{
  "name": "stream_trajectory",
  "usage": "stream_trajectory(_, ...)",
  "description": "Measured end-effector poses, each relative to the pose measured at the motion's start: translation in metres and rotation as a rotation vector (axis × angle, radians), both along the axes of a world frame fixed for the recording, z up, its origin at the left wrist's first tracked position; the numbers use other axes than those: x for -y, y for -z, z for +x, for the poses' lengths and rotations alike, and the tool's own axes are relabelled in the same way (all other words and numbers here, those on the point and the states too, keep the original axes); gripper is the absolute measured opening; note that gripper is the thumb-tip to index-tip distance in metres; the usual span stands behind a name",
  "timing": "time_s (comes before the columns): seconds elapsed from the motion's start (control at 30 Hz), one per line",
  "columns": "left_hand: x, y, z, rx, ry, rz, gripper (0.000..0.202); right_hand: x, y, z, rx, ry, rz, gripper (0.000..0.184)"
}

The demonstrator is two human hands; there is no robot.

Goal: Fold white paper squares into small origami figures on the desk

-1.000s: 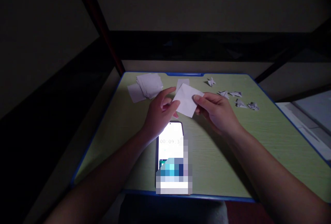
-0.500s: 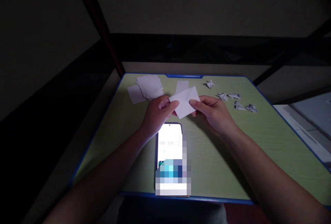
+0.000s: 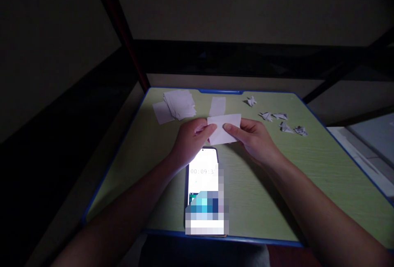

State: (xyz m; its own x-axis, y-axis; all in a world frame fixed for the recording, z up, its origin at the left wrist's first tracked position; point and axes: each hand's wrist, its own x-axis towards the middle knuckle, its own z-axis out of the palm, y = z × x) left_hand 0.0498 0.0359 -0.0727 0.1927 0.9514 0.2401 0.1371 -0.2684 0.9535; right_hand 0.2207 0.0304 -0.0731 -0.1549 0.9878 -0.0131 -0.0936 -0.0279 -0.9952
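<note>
A small white sheet of paper (image 3: 224, 135) is held up over the table between my two hands. My left hand (image 3: 192, 137) pinches its left side, thumb on the near face. On the right side, my right hand (image 3: 254, 133) grips it the same way, with the thumb tip near the middle. The other fingers are mostly hidden behind the paper. Just beyond it, another white paper slip (image 3: 218, 105) lies flat. Below my hands a phone (image 3: 203, 180) with a bright screen shows a running timer; part of the screen is blurred out.
The green table (image 3: 147, 201) has a blue rim. A stack of white papers (image 3: 180, 103) lies at the back left. Several folded paper pieces, such as one small folded shape (image 3: 251, 101), sit at the back right. Beyond the right edge is a pale boxy object (image 3: 374, 139).
The paper has turned from a tilted position to nearly level and come slightly lower. Both thumbs now sit closer together. The slip behind it shows more fully.
</note>
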Motion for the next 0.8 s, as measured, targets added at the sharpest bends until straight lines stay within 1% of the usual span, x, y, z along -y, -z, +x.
stream_trajectory(0.2,-0.0019,-0.0021,-0.0011,-0.026,-0.010,-0.044,0.026,-0.0005,0.0004,0.0002,-0.028,-0.020,0.001,0.017)
stream_trajectory(0.33,-0.0020,-0.0020,-0.0018,-0.030,-0.008,-0.023,0.028,-0.0011,0.0021,0.0014,0.010,-0.015,0.014,0.016)
stream_trajectory(0.5,-0.0021,-0.0023,-0.0030,-0.042,-0.009,0.011,0.031,-0.0007,0.0017,0.0009,0.069,0.010,0.024,0.023)
stream_trajectory(0.63,-0.0035,-0.0022,-0.0042,-0.060,-0.052,0.055,0.033,0.0009,-0.0012,-0.0005,0.059,-0.012,0.031,0.023)
stream_trajectory(0.73,-0.0061,-0.0014,-0.0058,0.004,-0.107,0.096,0.037,0.0024,-0.0035,-0.0010,0.086,-0.047,0.042,0.023)
stream_trajectory(0.8,-0.0079,-0.0003,-0.0068,0.052,-0.116,0.104,0.036,0.0029,-0.0046,-0.0012,0.117,-0.045,0.055,0.023)
